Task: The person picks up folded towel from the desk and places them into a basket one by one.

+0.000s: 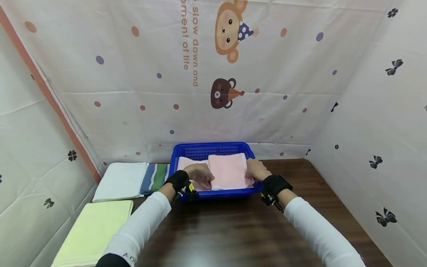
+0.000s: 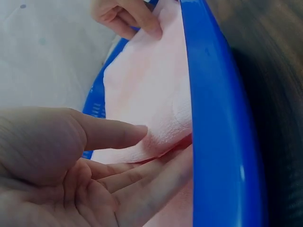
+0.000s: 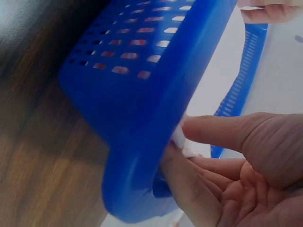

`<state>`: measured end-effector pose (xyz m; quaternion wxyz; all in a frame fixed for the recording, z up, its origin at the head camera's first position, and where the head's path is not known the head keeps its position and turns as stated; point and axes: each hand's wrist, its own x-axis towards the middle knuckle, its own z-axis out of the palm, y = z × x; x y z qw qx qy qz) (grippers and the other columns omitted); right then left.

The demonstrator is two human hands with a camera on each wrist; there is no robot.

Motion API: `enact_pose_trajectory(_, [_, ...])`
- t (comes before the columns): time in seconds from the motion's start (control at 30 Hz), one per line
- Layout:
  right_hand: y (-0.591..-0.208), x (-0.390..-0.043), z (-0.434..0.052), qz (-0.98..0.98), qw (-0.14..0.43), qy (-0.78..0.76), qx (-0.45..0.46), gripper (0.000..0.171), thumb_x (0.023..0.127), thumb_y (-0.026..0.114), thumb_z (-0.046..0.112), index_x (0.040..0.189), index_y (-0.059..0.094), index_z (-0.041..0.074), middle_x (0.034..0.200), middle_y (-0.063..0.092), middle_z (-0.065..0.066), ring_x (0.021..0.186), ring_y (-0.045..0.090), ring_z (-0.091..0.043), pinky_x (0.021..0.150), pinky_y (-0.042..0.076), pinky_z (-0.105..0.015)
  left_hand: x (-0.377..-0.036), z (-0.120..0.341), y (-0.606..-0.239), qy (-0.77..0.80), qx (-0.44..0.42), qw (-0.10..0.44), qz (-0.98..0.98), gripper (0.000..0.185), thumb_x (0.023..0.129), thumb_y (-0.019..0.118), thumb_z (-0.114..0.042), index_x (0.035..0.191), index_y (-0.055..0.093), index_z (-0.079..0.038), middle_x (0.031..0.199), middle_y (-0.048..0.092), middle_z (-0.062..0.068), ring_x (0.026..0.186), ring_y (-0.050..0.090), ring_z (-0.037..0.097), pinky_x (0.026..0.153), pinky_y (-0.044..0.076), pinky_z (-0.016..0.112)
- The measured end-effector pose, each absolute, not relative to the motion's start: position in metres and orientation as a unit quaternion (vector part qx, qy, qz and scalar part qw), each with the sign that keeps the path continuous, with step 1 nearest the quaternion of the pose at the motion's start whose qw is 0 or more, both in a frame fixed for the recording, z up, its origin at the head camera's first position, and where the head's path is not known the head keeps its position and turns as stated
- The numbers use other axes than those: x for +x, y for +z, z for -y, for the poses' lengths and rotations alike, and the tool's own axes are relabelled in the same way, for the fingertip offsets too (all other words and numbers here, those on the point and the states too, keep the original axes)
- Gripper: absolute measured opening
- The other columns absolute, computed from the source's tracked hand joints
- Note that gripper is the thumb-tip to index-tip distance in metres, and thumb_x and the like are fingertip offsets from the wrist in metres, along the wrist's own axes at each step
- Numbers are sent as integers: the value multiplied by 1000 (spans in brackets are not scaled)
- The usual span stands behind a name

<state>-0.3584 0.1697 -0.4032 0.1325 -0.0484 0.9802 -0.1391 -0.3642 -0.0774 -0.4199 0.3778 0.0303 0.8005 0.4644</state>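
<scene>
I have both hands in the blue basket (image 1: 213, 150), which sits on the dark wooden table (image 1: 233, 230) against the back wall. A folded pink towel (image 1: 228, 170) lies inside it, filling the right part, with another pink layer (image 1: 185, 163) showing beneath it on the left.

My left hand (image 1: 199, 174) is at the towel's left edge. In the left wrist view the thumb (image 2: 113, 134) lies on top of the fold and the fingers (image 2: 151, 177) run underneath it, so the hand pinches the towel's edge (a loose pinch, fingers nearly straight), close to the basket's near rim (image 2: 213, 123).

My right hand (image 1: 255, 169) is at the towel's right edge, by the basket's right wall. The right wrist view shows its thumb (image 3: 222, 132) and fingers (image 3: 189, 182) closed on a small bit of pale cloth right at the blue rim (image 3: 142, 156); the grip is narrow, only a sliver of towel between the pads.

Left of the basket lie a striped cloth (image 1: 155, 178), a white towel (image 1: 121, 181) and, nearer me, a pale yellow towel (image 1: 95, 231), each folded flat on the table.
</scene>
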Motion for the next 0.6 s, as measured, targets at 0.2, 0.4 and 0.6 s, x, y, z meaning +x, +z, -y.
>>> enact_pose_trajectory(0.2, [-392,-338,-173,-977,129,-165,-43,18,89,75,6,73,66,1,65,68,-11,54,69,-22,50,52,-28,-342,97,-403,432,71,327,-837,35,104,58,-22,124,62,5,109,75,22,96,76,29,89,62,43])
enact_pose_trajectory(0.4, [-384,-303,-187,-968,73,-206,-123,18,93,73,11,86,76,-5,80,76,-16,69,72,-26,62,60,-35,-294,155,-373,415,151,212,-872,37,106,54,-22,132,58,5,117,71,25,99,74,37,85,62,45])
enact_pose_trajectory(0.6, [-407,-270,-197,-931,-65,-281,-224,12,96,69,8,94,77,-1,90,76,-13,79,71,-22,67,60,-36,-224,272,-396,421,85,98,-898,35,106,54,-21,126,60,7,106,73,21,93,73,28,74,61,37])
